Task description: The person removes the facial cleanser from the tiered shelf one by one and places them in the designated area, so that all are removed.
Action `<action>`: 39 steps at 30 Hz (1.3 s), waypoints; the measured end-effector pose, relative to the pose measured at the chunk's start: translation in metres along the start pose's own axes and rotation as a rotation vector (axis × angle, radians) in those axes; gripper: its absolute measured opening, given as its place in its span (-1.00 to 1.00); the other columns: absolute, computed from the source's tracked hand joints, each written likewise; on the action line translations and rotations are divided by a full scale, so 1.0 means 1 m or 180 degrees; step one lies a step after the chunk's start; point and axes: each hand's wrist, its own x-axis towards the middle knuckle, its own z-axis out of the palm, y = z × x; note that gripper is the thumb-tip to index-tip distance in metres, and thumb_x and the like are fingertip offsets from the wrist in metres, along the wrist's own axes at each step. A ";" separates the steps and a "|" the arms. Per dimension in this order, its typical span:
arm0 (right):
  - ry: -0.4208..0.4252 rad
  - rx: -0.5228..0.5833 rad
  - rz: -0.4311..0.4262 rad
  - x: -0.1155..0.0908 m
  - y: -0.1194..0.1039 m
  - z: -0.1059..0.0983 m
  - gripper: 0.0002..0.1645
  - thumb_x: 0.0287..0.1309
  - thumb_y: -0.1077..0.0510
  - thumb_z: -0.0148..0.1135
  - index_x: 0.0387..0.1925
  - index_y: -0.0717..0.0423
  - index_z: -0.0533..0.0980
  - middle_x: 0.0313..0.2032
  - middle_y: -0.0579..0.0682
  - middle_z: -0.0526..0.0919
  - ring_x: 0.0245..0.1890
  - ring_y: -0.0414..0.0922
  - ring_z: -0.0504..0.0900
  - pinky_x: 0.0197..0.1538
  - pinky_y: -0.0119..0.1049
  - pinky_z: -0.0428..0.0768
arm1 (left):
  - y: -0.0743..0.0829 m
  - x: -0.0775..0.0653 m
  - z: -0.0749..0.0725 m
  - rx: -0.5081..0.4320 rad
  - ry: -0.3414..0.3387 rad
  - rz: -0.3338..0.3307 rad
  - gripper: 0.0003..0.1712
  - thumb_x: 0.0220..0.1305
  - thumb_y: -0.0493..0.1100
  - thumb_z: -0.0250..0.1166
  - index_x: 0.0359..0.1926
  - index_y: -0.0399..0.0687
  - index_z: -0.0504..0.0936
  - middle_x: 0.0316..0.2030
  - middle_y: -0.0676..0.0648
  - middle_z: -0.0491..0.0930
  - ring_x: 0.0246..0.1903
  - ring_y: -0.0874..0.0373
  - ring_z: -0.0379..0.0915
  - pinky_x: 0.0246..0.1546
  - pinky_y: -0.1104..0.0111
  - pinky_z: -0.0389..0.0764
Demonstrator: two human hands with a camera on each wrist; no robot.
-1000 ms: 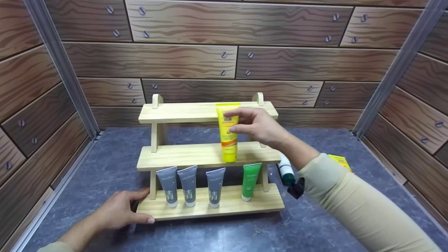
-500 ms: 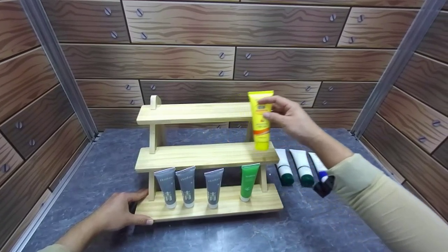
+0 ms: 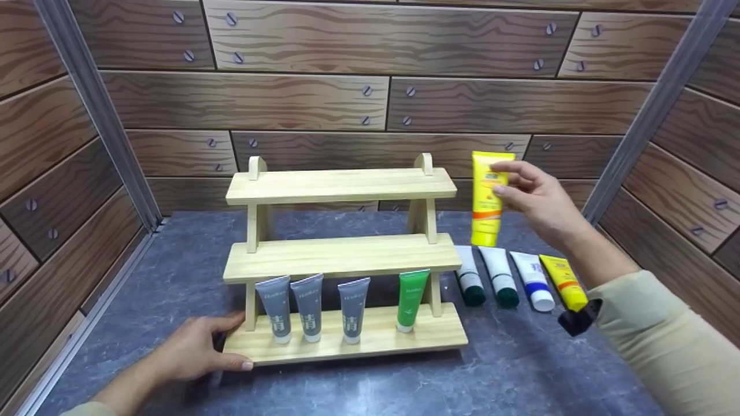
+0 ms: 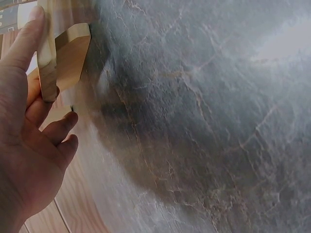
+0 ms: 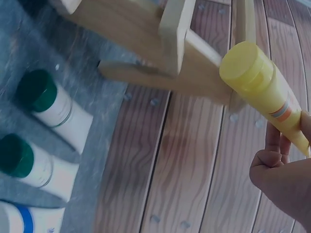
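Nearest me: tabletop (image 3: 347, 393), dark grey-blue marbled, glare at the front. Beige sleeve (image 3: 653, 329) on the right arm, small black block (image 3: 580, 318) at that wrist.

Left hand (image 3: 193, 349) is at the left end of the wooden rack (image 3: 347, 254), bottom tier. Thumb on the front corner, index finger round behind the left upright; fingers clamped on the board's end.

Bottom tier carries three grey tubes (image 3: 311, 309), standing cap-down, two just beside each other, the third slightly apart. Green tube (image 3: 413, 300) stands cap-down near the right end.

Lying in a row on the tabletop, right of the rack, caps toward the person: two white tubes with green caps (image 3: 498, 277), a white tube with a blue band (image 3: 533, 282), a second yellow tube (image 3: 563, 283).

Beyond that row in view, right hand (image 3: 543, 199) has the held yellow tube (image 3: 487, 199) up in the air, right of the rack and apart from it. Thumb and index finger clamped on its upper part, cap down, flat end up.

Rack's middle and top tiers step up and back, pale wood. Behind: plank-print back wall (image 3: 300, 104) with printed screws, metal posts (image 3: 98, 110) in the corners.
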 end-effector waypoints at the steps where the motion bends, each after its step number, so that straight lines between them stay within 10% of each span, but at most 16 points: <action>1: 0.0029 -0.0011 0.0051 -0.002 0.003 -0.004 -0.49 0.54 0.07 0.25 0.43 -0.03 0.47 0.16 0.06 0.54 0.08 -0.05 0.58 0.08 -0.35 0.69 | 0.000 0.000 0.000 -0.0003 0.0003 -0.0006 0.18 -0.10 0.33 0.68 0.39 -0.34 0.55 0.27 -0.37 0.59 0.27 -0.27 0.53 0.31 -0.20 0.48; 26: 0.0778 -0.0007 0.0665 -0.035 0.088 -0.094 -0.45 0.47 0.08 0.35 0.43 -0.14 0.54 -0.04 -0.32 0.64 -0.13 -0.29 0.61 -0.16 -0.45 0.57 | -0.001 -0.004 0.000 0.0010 0.0025 -0.0031 0.16 -0.09 0.33 0.68 0.39 -0.30 0.56 0.25 -0.34 0.62 0.22 -0.13 0.55 0.29 -0.17 0.52; 33: 0.0952 -0.0456 0.1000 -0.043 0.114 -0.113 -0.37 0.52 -0.03 0.28 0.53 -0.18 0.44 -0.04 -0.37 0.54 -0.13 -0.31 0.58 -0.12 -0.41 0.58 | -0.002 -0.003 0.000 0.0067 0.0000 -0.0036 0.15 -0.07 0.33 0.68 0.39 -0.30 0.56 0.26 -0.34 0.62 0.20 -0.11 0.56 0.27 -0.16 0.55; 39: 0.1108 0.0024 0.1116 -0.053 0.134 -0.131 -0.60 0.47 0.09 0.34 0.24 -0.32 0.67 -0.17 -0.38 0.61 -0.24 -0.32 0.61 -0.25 -0.43 0.60 | 0.000 -0.002 0.000 0.0020 -0.0018 -0.0055 0.15 -0.07 0.33 0.68 0.39 -0.31 0.56 0.27 -0.33 0.61 0.26 -0.21 0.53 0.30 -0.18 0.51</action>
